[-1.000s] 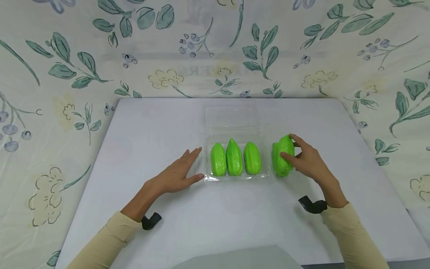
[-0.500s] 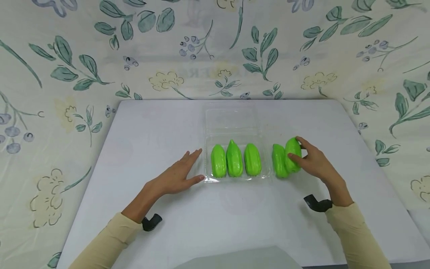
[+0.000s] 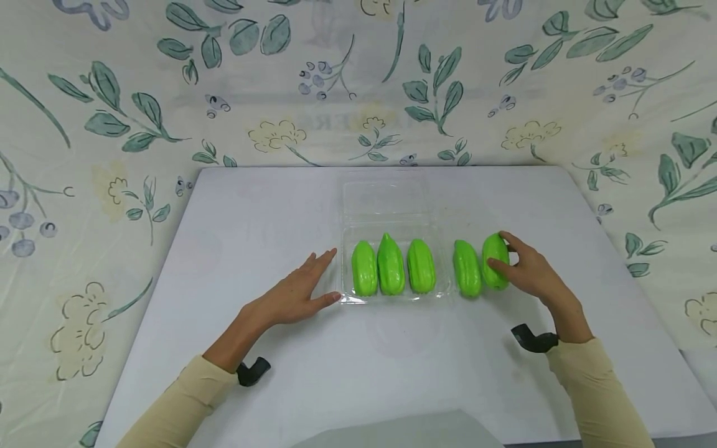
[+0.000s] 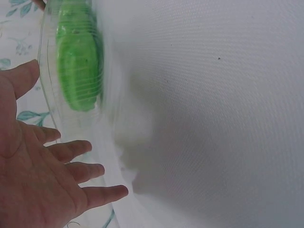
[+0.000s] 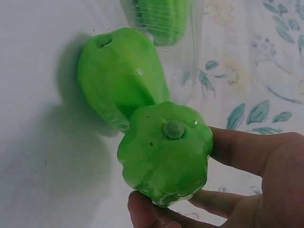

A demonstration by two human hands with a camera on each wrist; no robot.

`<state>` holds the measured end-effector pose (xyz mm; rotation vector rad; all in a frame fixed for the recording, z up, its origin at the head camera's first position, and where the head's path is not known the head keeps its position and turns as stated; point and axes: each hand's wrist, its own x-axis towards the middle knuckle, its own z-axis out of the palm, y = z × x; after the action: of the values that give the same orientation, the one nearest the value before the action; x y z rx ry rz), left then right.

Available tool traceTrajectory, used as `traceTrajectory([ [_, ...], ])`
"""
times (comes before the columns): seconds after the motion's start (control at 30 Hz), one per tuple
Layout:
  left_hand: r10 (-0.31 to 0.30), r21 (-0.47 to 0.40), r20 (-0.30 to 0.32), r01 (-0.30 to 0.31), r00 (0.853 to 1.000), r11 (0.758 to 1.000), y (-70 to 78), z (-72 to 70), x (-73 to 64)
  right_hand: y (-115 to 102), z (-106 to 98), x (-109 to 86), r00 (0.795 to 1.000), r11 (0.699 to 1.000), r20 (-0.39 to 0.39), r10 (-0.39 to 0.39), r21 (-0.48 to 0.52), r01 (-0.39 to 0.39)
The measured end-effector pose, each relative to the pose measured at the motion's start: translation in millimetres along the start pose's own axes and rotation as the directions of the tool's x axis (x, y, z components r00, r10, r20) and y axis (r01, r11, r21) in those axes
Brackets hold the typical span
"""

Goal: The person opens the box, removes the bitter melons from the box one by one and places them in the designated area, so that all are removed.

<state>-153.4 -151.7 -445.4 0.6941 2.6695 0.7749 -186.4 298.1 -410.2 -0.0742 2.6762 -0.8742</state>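
My right hand (image 3: 529, 267) pinches a glossy bright green ribbed fruit (image 3: 495, 261), possibly artificial, between thumb and fingers. The right wrist view shows the stubby stem end of this held fruit (image 5: 166, 152) facing the camera. Close on its left lies a second green fruit (image 3: 467, 269) of the same kind on the white table. Three more such fruits (image 3: 390, 264) stand side by side in the clear plastic clamshell box (image 3: 394, 297), whose lid (image 3: 385, 196) is folded back. My left hand (image 3: 299, 289) has its fingers spread at the box's left side, thumb tip by the front left corner.
The white tabletop (image 3: 358, 367) extends around the box and in front of both hands. A floral cloth (image 3: 358, 87) rises behind the table's back edge and runs down both sides. Black wrist-worn pieces (image 3: 534, 339) jut out below both hands.
My right hand has shifted right with the held fruit, from overlapping the neighbouring fruit to standing beside it. My left hand and the box have stayed in place.
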Motion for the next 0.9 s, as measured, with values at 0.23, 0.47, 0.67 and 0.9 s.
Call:
traceTrajectory([
  [0.23, -0.013, 0.003, 0.006, 0.013, 1.000, 1.000, -0.2, 0.5, 0.3, 8, 6, 5.4, 1.000, 1.000, 0.013, 0.025, -0.005, -0.025],
  [0.47, -0.013, -0.009, 0.012, 0.013, 1.000, 1.000, -0.1, 0.1, 0.3, 13, 12, 8.1, 0.999, 0.999, 0.031, 0.044, 0.008, -0.044],
  [0.67, -0.009, -0.011, 0.016, 0.009, 1.000, 1.000, -0.6, -0.1, 0.7, 12, 13, 7.2, 0.999, 0.999, 0.037, 0.037, 0.005, -0.037],
  [0.9, -0.006, -0.014, 0.017, 0.007, 1.000, 1.000, -1.5, -0.4, 0.1, 12, 10, 4.5, 0.999, 1.000, 0.039, 0.025, 0.003, -0.025],
])
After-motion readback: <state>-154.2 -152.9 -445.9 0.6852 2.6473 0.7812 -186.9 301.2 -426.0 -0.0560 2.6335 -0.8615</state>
